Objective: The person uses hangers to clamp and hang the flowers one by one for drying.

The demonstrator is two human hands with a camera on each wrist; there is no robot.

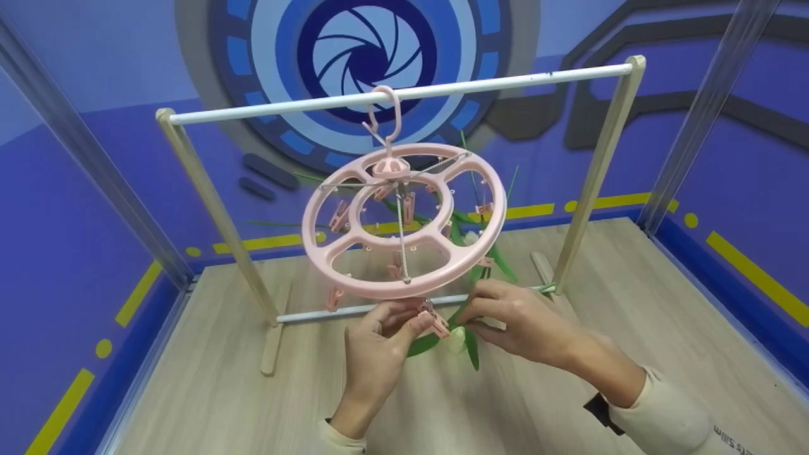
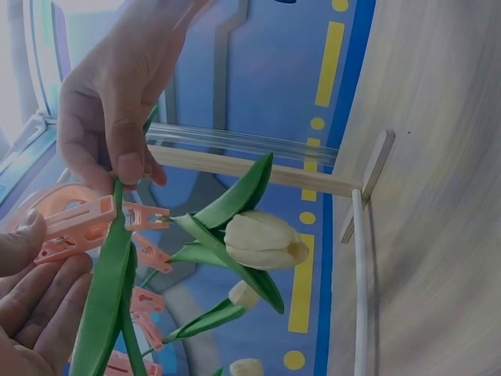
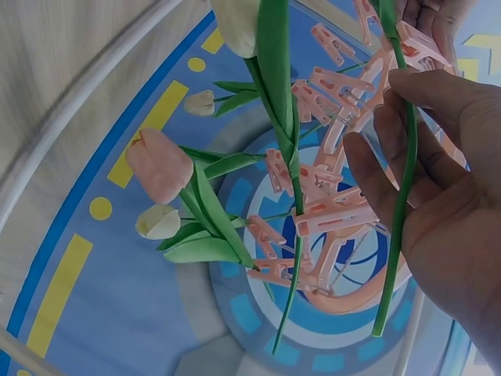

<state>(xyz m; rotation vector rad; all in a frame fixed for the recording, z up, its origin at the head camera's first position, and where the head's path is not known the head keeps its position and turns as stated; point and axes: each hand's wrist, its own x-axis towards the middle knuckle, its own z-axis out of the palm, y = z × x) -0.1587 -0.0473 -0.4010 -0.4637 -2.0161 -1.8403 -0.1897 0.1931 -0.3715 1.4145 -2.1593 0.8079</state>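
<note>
My left hand (image 1: 379, 354) holds a pink clothespin (image 1: 436, 323) at the near edge of the round pink hanger (image 1: 420, 287), thumb on top. Just to its right, my right hand (image 1: 524, 322) pinches the green stem (image 3: 406, 168) of an artificial tulip between thumb and fingertips. Below the stem, a long green leaf (image 2: 108, 290) passes right beside the clothespin in the left wrist view. A white tulip bloom (image 1: 456, 341) hangs below the two hands. Clipped head-down from other clothespins are a pink tulip (image 3: 160, 166) and several white tulips (image 2: 264, 240).
The hanger's hook (image 1: 393, 114) hangs over the white top bar (image 1: 505, 83) of a wooden-legged rack. A lower white bar (image 1: 341, 313) joins the legs just above the wood-grain table (image 1: 208, 392). Blue patterned panels (image 1: 126, 158) stand at the back and sides.
</note>
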